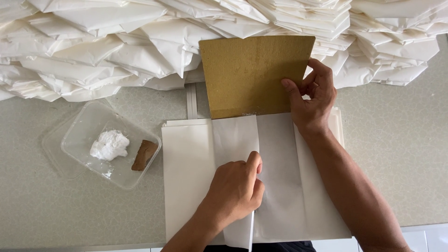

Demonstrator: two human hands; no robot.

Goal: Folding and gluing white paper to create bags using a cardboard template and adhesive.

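Observation:
My right hand [311,95] grips the right edge of a brown cardboard sheet [252,74], thumb on top, holding it flat over the far end of a stack of white paper sheets [186,172]. The top sheet is folded around the cardboard. My left hand [235,189] presses down on the folded flap of white paper [235,135], fingers together, along the central overlap near the front edge of the table.
A clear plastic tray [84,128] to the left holds a lump of white paste [109,144] and a small brown piece [143,155]. A large heap of folded white paper bags [140,51] fills the back. The speckled grey tabletop [401,154] spreads on both sides.

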